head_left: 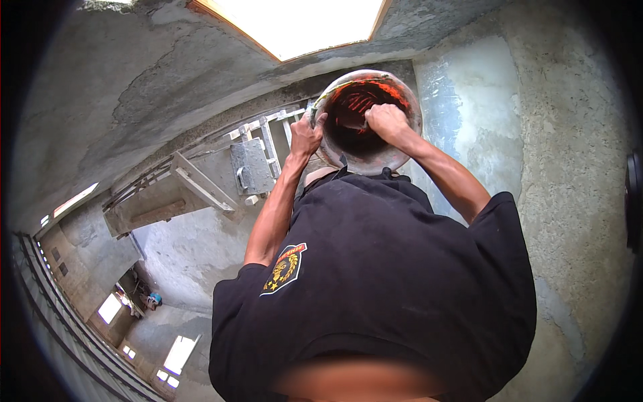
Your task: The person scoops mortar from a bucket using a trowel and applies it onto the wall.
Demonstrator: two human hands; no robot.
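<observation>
A round bucket (370, 151), crusted pale at the rim with a red-streaked dark interior, is held in front of my body. My left hand (306, 135) grips its left rim, fingers closed. My right hand (387, 122) reaches over the opening from the right with fingers curled round something I cannot make out, partly hidden inside the bucket. Just left of the bucket a grey flat board with a handle (258, 171) rests on pale slatted framing (268, 141).
Planks on scaffolding (201, 187) stand to the left, with a grey floor (194, 254) far below. A plastered wall (549, 201) rises on the right. A bright window opening (295, 23) is above the bucket. Dark railings (47, 301) curve along the left edge.
</observation>
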